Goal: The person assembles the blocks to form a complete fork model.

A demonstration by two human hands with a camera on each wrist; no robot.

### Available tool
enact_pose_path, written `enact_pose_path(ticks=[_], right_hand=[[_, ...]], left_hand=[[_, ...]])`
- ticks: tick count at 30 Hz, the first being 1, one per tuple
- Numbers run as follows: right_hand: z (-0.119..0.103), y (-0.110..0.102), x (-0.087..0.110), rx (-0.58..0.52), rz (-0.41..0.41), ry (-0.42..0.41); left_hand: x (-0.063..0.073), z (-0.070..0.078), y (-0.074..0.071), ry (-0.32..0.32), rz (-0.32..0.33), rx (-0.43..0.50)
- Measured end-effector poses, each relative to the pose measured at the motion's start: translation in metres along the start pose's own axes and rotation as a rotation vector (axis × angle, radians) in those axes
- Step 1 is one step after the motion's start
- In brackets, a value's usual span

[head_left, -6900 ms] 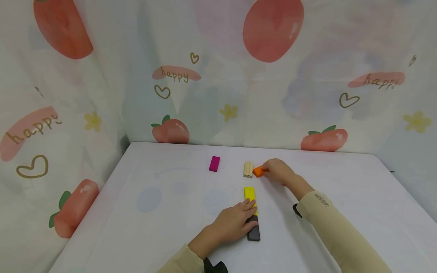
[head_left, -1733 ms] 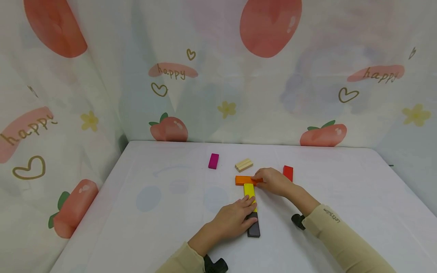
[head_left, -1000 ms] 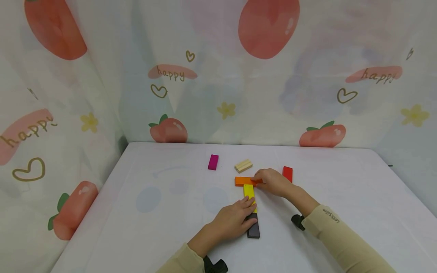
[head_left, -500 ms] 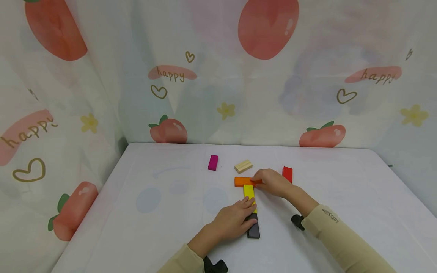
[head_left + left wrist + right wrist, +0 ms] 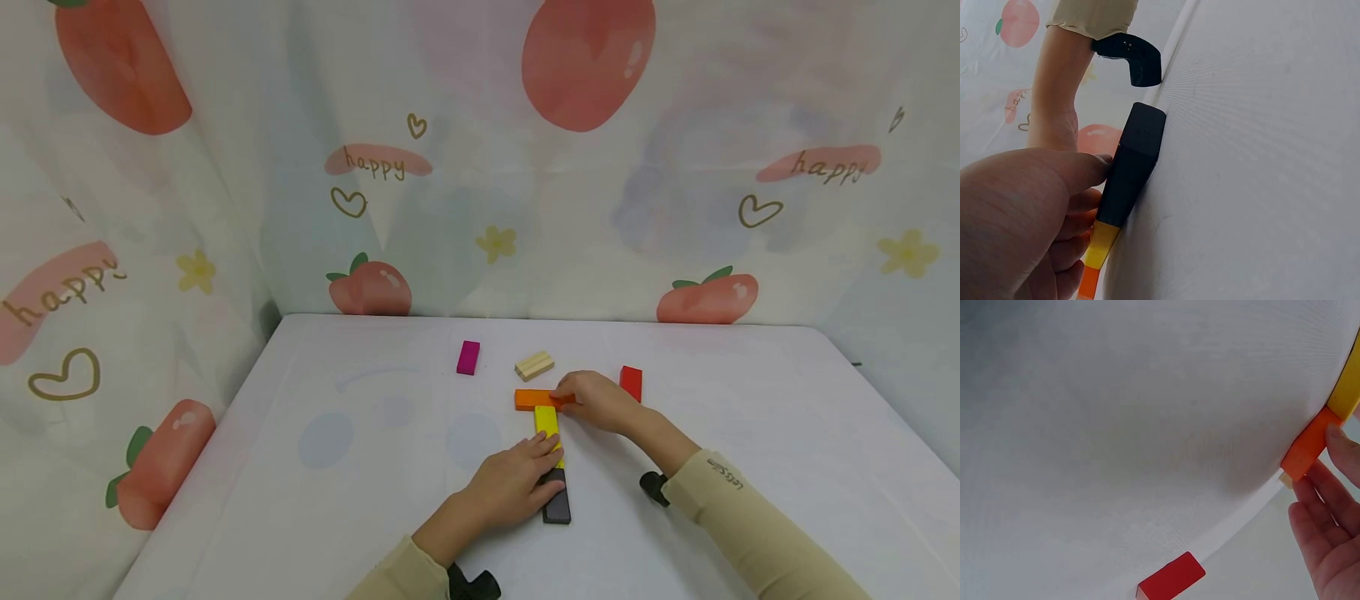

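Observation:
A yellow block [image 5: 546,419] and a black block [image 5: 557,507] lie end to end on the white table, black nearer me. My left hand [image 5: 510,487] rests over their join, fingertips on the yellow and thumb on the black block. Crosswise against the yellow block's far end lies an orange block [image 5: 531,400], making a T shape. My right hand [image 5: 600,402] pinches its right end; in the right wrist view the thumb sits on one side of the orange block [image 5: 1310,447] and fingers on the other.
Just beyond the orange block is a grooved plain wood block [image 5: 535,366], lying at a slant. A magenta block [image 5: 468,357] lies farther left. Behind my right hand is a red block [image 5: 632,382]. A printed cloth [image 5: 487,183] hangs past the table's back edge.
Since the oldest frame, my right hand has brought the orange block nearer, against the yellow one. The wood block has turned to a slant, and the red block shows. Recent frames look still.

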State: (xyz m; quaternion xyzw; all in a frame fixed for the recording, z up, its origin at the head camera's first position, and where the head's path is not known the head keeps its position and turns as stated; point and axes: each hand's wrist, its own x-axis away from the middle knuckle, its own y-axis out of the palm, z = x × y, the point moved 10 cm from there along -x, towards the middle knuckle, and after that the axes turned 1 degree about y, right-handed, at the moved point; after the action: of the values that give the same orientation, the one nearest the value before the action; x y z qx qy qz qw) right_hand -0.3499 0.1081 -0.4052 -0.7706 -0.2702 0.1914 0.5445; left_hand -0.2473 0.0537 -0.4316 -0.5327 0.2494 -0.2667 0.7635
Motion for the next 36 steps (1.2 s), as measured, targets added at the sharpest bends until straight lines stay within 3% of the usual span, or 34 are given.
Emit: enact_pose_path(ticks=[19, 25, 30, 36], right_hand=[[0.0, 0.0, 0.003, 0.001, -0.003, 0.025], [-0.001, -0.004, 0.005, -0.033, 0.045, 0.014], [0.0, -0.01, 0.007, -0.047, 0.074, 0.009], [0.011, -0.02, 0.008, -0.056, 0.095, 0.059]], left_hand=[[-0.002, 0.002, -0.001, 0.014, 0.002, -0.054], [-0.001, 0.003, -0.003, 0.016, 0.01, -0.036], [0.0, -0.003, -0.004, -0.012, 0.0, -0.036], [-0.004, -0.015, -0.006, -0.071, 0.006, -0.05]])
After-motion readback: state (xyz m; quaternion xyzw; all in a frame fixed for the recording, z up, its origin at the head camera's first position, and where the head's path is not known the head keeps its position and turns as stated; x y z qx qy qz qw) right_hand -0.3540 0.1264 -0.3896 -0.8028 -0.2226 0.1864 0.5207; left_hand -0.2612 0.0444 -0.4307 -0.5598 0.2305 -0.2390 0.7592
